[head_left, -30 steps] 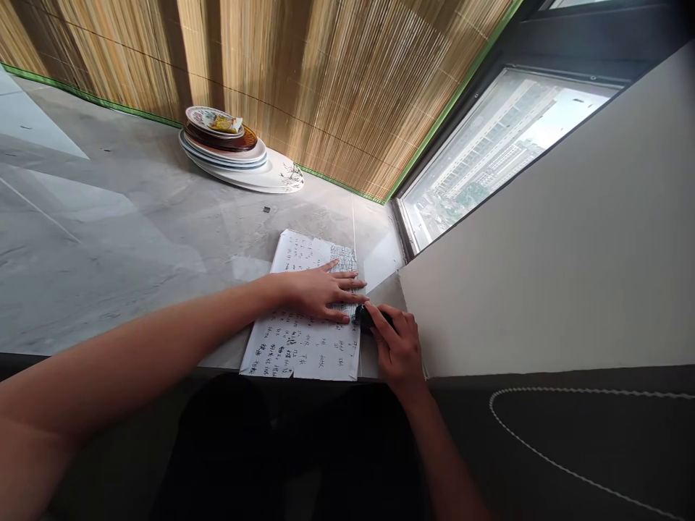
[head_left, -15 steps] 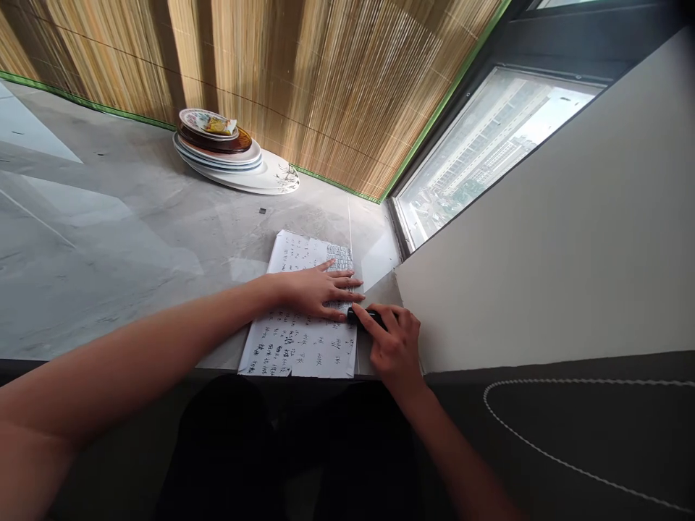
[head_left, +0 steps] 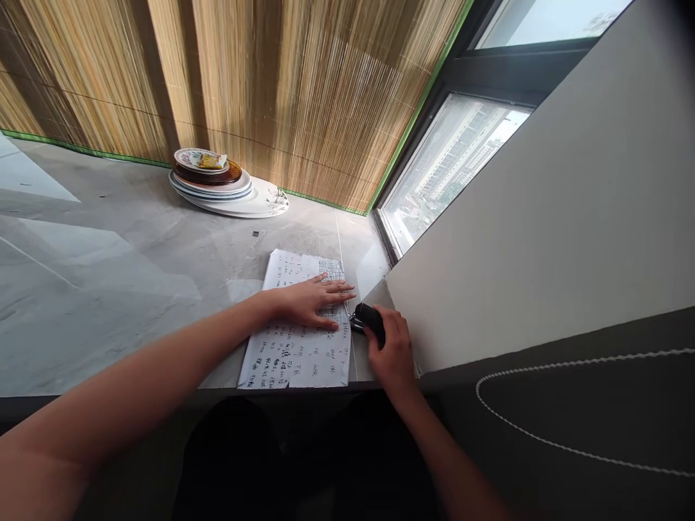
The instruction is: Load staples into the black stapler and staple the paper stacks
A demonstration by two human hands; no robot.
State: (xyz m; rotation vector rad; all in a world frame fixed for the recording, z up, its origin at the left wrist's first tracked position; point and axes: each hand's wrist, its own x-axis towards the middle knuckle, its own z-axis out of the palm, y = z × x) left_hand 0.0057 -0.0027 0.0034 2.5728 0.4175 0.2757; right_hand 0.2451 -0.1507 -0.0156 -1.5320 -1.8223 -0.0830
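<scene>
A stack of white paper sheets [head_left: 304, 365] with handwriting lies on the grey marble-like sill, close to its front edge. My left hand [head_left: 312, 300] rests flat on the sheets with its fingers spread toward their right edge. A black stapler [head_left: 370, 320] is gripped in my right hand [head_left: 392, 347], just right of the paper. The stapler's front end is at the right edge of the sheets, below my left fingertips; I cannot tell whether paper is between its jaws. My right fingers wrap round its far side.
A stack of plates [head_left: 217, 189] stands at the back left before a bamboo blind [head_left: 244, 87]. A small dark piece [head_left: 255, 234] lies on the sill [head_left: 135, 289]. A window [head_left: 450, 159] and a white wall [head_left: 543, 217] bound the right side. A beaded cord [head_left: 521, 427] hangs lower right.
My right hand has shifted its grip; the stapler now shows more fully beside the paper's edge, with its front end parted. My left hand stays on the sheets. The camera view has tilted upward.
</scene>
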